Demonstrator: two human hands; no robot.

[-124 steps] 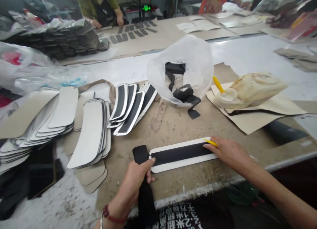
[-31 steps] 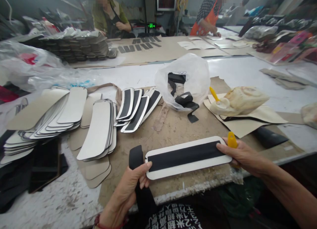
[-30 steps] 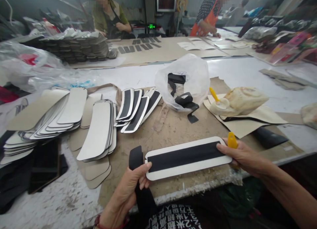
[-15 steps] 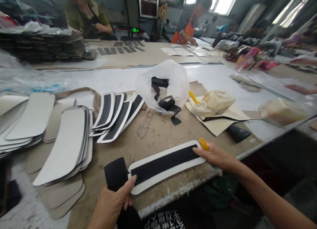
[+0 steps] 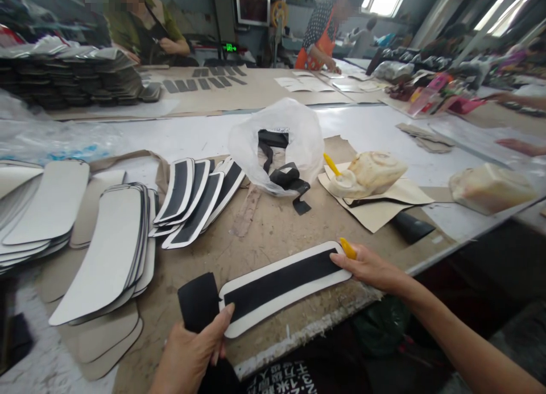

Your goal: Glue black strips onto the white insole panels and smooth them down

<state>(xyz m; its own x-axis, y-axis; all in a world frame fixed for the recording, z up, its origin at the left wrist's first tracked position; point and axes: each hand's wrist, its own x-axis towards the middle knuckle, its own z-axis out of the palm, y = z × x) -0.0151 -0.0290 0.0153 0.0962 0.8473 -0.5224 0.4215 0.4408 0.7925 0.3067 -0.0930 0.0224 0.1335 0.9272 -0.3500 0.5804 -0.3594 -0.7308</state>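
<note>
A white curved panel with a black strip lying along its middle is held level over the front of the table. My left hand grips its left end, thumb pressed on top. A bundle of black strips is in that hand too, one end sticking up and the other hanging below. At the panel's right end my right hand pinches the edge, thumb on the black strip. A yellow-handled tool pokes out of the right hand; its other end is hidden.
To the left are stacked plain white panels and panels with black strips. A plastic bag holds black strips. A cut plastic container with a yellow handle stands right. Two people work across the table.
The view has shifted slightly, so the things on the table sit a little further left. Both hands keep the same hold on the panel.
</note>
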